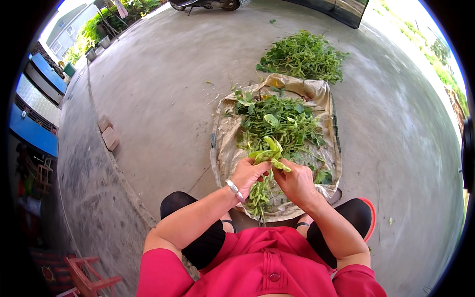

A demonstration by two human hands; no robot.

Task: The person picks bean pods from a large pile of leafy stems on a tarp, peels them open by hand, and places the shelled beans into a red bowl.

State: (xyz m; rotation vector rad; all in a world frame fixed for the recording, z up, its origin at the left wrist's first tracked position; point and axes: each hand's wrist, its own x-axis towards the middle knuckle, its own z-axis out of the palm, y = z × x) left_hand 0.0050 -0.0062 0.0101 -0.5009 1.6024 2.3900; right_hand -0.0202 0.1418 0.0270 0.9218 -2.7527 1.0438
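My left hand, with a silver bangle at its wrist, grips a bunch of plump green bean pods that look like soybeans. The fingertips of my right hand close on a pod at the near side of the bunch. Both hands meet above a woven plastic sack spread on the floor between my feet. More pods on stems hang or lie just below my hands; which, I cannot tell. A heap of leafy bean plants covers the middle of the sack.
Beyond the sack another pile of bean plants rests on the concrete floor. Two bricks lie at a floor ridge on the left. A red wooden chair stands lower left. A red curved rim shows beside my right knee.
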